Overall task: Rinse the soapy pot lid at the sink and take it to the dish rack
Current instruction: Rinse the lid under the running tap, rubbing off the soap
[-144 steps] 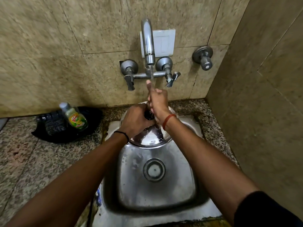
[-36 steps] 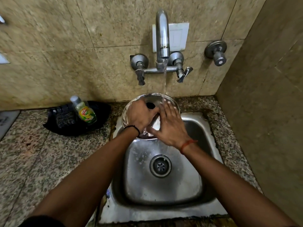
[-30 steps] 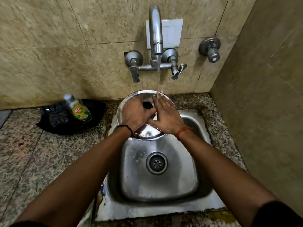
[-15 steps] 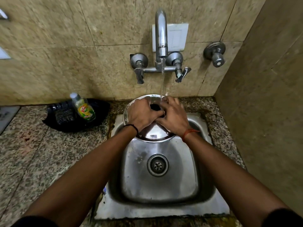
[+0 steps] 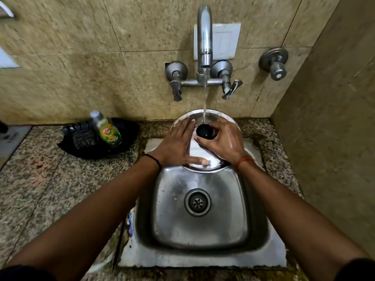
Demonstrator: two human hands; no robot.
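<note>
1. The pot lid [image 5: 211, 166], a round steel disc, is held over the back of the sink [image 5: 203, 258], domed side up and tilted toward the wearer, its far rim against the wall edge and its near rim over the basin. Being round, it has no long axis; the tilt and the central black knob [image 5: 204, 131] are what matter for handling.
2. The sink sits below and in front of the lid, drain [image 5: 197, 202] open and basin otherwise bare. No dish rack shows in view, so which way the lid must travel cannot be told.
3. The tap [image 5: 204, 37] runs a thin stream [image 5: 205, 98] that lands on the lid just behind the knob.
4. The left hand [image 5: 176, 145] lies flat and open on the lid's left half, fingers spread toward the far rim, thumb stretched along the near rim. It presses or rubs and grips nothing.
5. The right hand [image 5: 225, 142] is curled around the knob from the right, fingers and thumb closed on it; this is the hand that carries the lid.
6. My reading is that rinsing is still under way. The lift will likely hang from the right hand's hold on the knob, and wet metal could slip.
7. A dish soap bottle [image 5: 106, 129] rests on a black tray [image 5: 129, 147] on the counter, well left.
</note>
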